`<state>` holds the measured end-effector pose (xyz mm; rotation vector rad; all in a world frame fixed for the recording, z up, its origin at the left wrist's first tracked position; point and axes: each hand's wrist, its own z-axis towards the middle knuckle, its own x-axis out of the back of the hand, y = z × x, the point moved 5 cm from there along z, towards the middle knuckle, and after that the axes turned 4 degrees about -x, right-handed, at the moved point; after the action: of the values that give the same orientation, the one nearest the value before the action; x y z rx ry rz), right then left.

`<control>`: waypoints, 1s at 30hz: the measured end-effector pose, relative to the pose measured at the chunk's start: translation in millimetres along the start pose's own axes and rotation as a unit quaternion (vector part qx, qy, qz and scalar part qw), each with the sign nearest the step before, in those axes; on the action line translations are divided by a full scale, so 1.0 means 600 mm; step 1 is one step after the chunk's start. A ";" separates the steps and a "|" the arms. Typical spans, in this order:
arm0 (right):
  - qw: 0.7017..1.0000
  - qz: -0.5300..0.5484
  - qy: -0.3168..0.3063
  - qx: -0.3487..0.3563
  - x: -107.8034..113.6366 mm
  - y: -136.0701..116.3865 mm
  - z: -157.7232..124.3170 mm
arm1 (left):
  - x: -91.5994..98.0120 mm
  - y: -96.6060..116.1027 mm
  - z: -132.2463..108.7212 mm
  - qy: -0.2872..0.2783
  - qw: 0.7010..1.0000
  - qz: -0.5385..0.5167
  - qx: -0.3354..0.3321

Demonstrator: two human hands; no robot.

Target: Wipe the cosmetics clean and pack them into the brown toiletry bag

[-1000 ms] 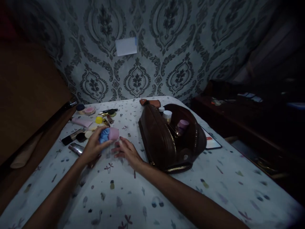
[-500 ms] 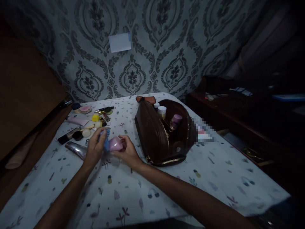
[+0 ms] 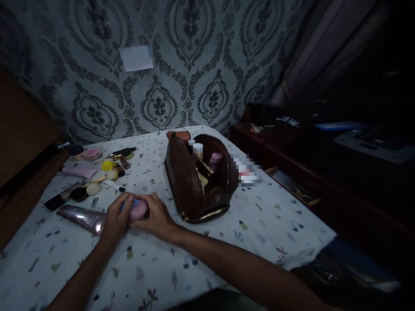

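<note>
Over the near left part of the table, my left hand (image 3: pixel 116 217) and my right hand (image 3: pixel 158 217) are closed together around a small, rounded pink and blue item (image 3: pixel 139 210). My right fingers wrap its pink side, while my left fingers are at the blue part. Its exact kind is hard to make out in the dim light. A shiny mauve squeeze tube (image 3: pixel 82 218) lies beside my left hand, partly hidden by it. To the right of my hands stands an unzipped brown cosmetic bag (image 3: pixel 184 177). Inside it are a white-capped bottle (image 3: pixel 198 151) and a pink-capped container (image 3: pixel 215 161).
Loose cosmetics lie at the left: a makeup brush (image 3: pixel 61 196), a pale pink tube (image 3: pixel 79 171), a yellow lid (image 3: pixel 107 165) and a pink jar (image 3: pixel 92 153). An orange-brown case (image 3: pixel 180 135) lies behind the bag. Dark furniture with an open drawer (image 3: pixel 295 188) stands right.
The view has swung right, so the scene sits further left. My hands have closed tighter around the pink and blue item, and a white tube with a dark cap now shows behind them.
</note>
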<state>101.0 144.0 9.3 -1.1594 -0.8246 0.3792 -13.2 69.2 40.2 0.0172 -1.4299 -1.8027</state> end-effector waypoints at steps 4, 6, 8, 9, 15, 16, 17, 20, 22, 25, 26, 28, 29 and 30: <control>0.999 0.040 -0.011 0.019 0.003 0.002 0.002 | 0.004 -0.005 0.008 0.017 0.999 0.001 0.030; 0.998 0.058 -0.023 0.017 0.004 0.003 0.002 | 0.009 -0.006 0.011 0.023 0.999 0.001 0.047; 0.997 0.072 -0.038 0.013 0.005 0.003 0.002 | 0.013 -0.005 0.012 0.028 0.998 -0.001 0.058; 0.996 0.081 -0.046 0.015 0.005 0.002 0.002 | 0.015 -0.005 0.012 0.032 0.997 -0.003 0.065; 0.989 0.104 -0.050 0.093 0.011 -0.019 -0.004 | 0.018 -0.010 0.011 0.041 0.994 -0.040 0.092; 0.989 0.103 -0.046 0.099 0.011 -0.020 -0.005 | 0.018 -0.010 0.011 0.038 0.994 -0.043 0.089; 0.989 0.104 -0.043 0.098 0.010 -0.020 -0.005 | 0.017 -0.009 0.011 0.035 0.995 -0.042 0.086; 0.991 0.112 -0.030 0.067 0.005 -0.010 -0.002 | 0.016 -0.004 0.010 0.030 0.997 -0.021 0.070; 0.993 0.106 -0.005 0.041 0.003 0.000 0.003 | 0.015 0.001 0.009 0.020 0.999 0.002 0.045; 0.997 0.065 0.024 0.038 0.002 0.008 0.010 | 0.013 0.006 0.007 0.005 0.999 0.044 -0.017; 0.997 0.049 0.028 0.045 0.002 0.009 0.012 | 0.013 0.006 0.005 0.003 0.997 0.059 -0.039; 0.998 0.024 0.029 0.057 0.003 0.008 0.015 | 0.012 0.006 0.002 0.003 0.992 0.094 -0.081; 0.998 0.015 0.031 0.059 0.004 0.008 0.015 | 0.012 0.008 0.000 0.006 0.988 0.113 -0.104; 0.998 0.008 0.034 0.057 0.005 0.007 0.015 | 0.012 0.010 -0.002 0.012 0.982 0.132 -0.131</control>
<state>97.0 153.3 7.7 -1.0670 -0.7243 0.3933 -13.7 63.6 48.0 -0.2742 -1.1098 -1.7466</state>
